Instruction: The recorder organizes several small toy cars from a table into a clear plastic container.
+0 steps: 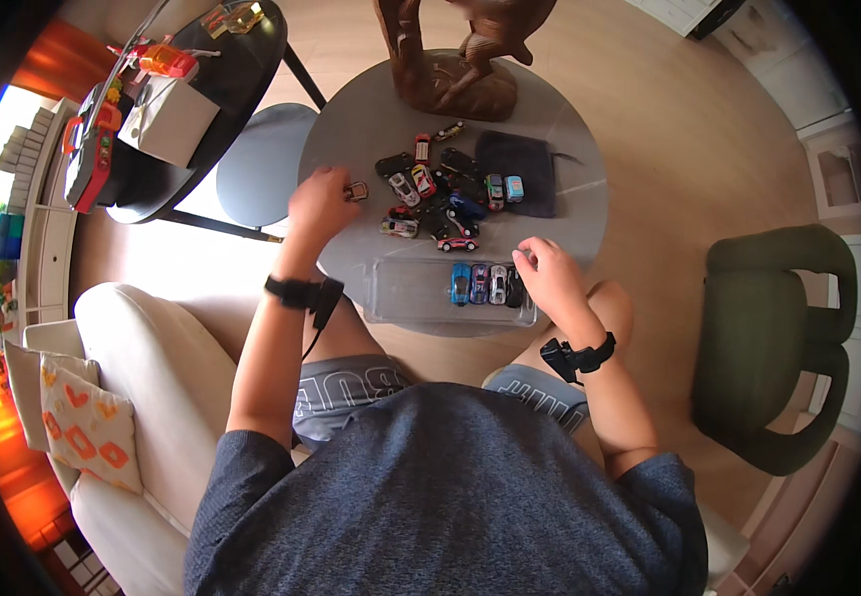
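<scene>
My left hand (319,207) is closed at the table's left side, with a small toy car (355,191) at its fingertips. To its right lies a loose cluster of toy cars, among them a white one (403,189), a red and yellow one (423,181) and a dark blue one (466,207). My right hand (551,278) hovers by the right end of a clear plastic tray (400,290), fingers loosely bent and slightly apart, nothing visible in them. Several cars stand side by side in the tray, including a blue one (461,284) and a black one (515,290) nearest that hand.
A dark cloth pouch (530,164) lies on the round grey table (579,199), partly under two cars. At the far edge stands a brown wooden carving (460,84). A dark side table (241,79) is at left, a green chair (748,348) at right.
</scene>
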Motion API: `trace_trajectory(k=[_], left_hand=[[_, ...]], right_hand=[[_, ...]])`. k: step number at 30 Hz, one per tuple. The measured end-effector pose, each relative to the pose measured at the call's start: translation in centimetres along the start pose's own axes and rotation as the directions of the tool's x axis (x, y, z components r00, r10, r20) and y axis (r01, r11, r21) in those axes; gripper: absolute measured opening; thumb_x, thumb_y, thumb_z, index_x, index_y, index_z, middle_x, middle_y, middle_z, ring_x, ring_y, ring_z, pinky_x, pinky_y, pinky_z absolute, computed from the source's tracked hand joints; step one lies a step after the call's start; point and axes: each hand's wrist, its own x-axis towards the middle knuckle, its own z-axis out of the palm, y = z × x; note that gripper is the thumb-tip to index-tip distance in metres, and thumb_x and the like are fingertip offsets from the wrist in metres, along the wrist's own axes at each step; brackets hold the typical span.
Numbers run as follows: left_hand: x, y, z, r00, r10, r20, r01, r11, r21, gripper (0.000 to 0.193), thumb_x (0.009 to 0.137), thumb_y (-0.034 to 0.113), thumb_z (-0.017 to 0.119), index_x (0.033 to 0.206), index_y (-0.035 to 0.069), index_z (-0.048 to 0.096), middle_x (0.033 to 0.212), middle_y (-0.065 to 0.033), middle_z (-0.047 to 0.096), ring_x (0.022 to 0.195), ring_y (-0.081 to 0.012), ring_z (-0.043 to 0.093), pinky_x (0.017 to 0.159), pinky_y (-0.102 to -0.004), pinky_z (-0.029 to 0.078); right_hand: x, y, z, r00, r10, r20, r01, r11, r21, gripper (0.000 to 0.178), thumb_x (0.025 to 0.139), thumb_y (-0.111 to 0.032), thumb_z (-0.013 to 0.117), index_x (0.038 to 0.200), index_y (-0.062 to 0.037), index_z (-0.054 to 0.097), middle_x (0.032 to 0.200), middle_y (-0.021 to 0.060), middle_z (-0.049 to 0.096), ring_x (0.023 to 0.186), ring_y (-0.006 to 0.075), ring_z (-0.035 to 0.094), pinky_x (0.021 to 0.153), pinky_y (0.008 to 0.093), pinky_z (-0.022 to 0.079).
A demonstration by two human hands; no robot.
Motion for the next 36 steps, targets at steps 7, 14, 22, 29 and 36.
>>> trace_trajectory(k=[7,14,22,29,36], left_hand=[[-8.4,7.9,-2.8,0.803,0.595,-0.039,-0.581,0.767,-0.271,0.019,0.075,0.002,0.062,0.091,0.011,0.067,0.093,-0.0083,0.062,0.09,-0.0321,0.065,0.077,-0.0448,0.056],[-9.8,7.9,4.5,0.776,0.613,0.146,-0.574,0.783,-0.238,0.003,0.085,0.007,0.06,0.086,0.007,0.063,0.093,-0.0122,0.064,0.091,-0.0342,0.067,0.076,-0.0465,0.057],[-10.7,9.3,2.7,0.888,0.345,0.305,-0.284,0.932,-0.225,0.026,0.083,0.028,0.074,0.095,0.006,0.069,0.099,-0.015,0.069,0.097,-0.0358,0.069,0.08,-0.0467,0.057],[-10.2,7.3,5.4,0.83,0.399,0.391,-0.324,0.914,-0.244,0.026,0.082,0.028,0.076,0.102,0.012,0.072,0.103,-0.0129,0.069,0.098,-0.0356,0.068,0.081,-0.0464,0.056],[-12.8,9.2,0.1,0.954,0.208,0.216,-0.196,0.978,-0.075,0.019,0.094,0.026,0.064,0.099,0.008,0.068,0.091,-0.0174,0.072,0.087,-0.0364,0.072,0.071,-0.0466,0.058]], right_hand=[[-0.2,0.4,0.4,1.0,-0.021,-0.006,0.022,1.0,0.022,0.024,0.097,-0.027,0.063,0.102,-0.004,0.068,0.102,0.0164,0.071,0.089,0.0371,0.069,0.076,0.0465,0.055],[-0.1,0.4,0.8,1.0,-0.003,-0.016,0.004,0.999,0.037,0.023,0.099,-0.027,0.061,0.101,-0.0045,0.068,0.1,0.0153,0.071,0.088,0.0368,0.068,0.075,0.0456,0.054],[0.0,0.8,1.3,0.999,0.002,-0.032,0.0,0.998,0.056,0.022,0.098,-0.024,0.062,0.103,-0.0034,0.069,0.097,0.0163,0.07,0.085,0.0338,0.068,0.073,0.0421,0.053],[0.2,0.8,1.6,1.0,-0.011,-0.02,0.012,0.997,0.071,0.023,0.098,-0.024,0.062,0.103,-0.0024,0.068,0.095,0.0164,0.07,0.085,0.034,0.068,0.073,0.0423,0.053],[0.2,0.8,1.3,0.999,0.034,0.003,-0.034,0.996,0.078,0.022,0.099,-0.023,0.061,0.102,-0.0025,0.068,0.097,0.0176,0.071,0.086,0.0355,0.068,0.074,0.0423,0.053]])
